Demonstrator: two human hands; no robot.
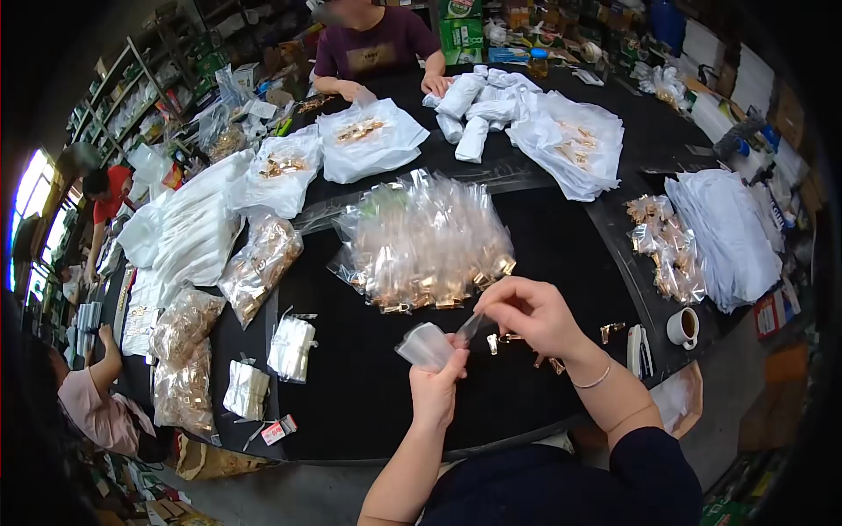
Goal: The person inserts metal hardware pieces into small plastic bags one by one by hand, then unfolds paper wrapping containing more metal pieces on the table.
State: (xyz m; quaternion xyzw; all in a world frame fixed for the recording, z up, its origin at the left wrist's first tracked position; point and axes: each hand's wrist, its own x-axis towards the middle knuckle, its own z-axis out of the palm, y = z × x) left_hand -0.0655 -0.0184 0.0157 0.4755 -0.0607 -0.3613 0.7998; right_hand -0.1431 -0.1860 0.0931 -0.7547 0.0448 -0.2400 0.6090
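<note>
My left hand (pixel 436 390) is closed around a stack of small clear plastic bags (pixel 425 345) above the black table. Beside it, my right hand (pixel 526 316) pinches one small clear bag (pixel 472 327) near its edge. Several gold-coloured metal pieces (pixel 551 362) lie on the table just below my right hand. Behind both hands rises a large heap of filled clear bags (pixel 425 241), with gold pieces showing at their near ends.
Bundles of clear bags (pixel 291 349) and bulging bags of metal parts (pixel 184 359) are at the left. A stapler (pixel 639 352) and a cup (pixel 682 328) stand at the right. Across the table (pixel 351 412) a person (pixel 373 44) sits by white wrapped bundles (pixel 474 138).
</note>
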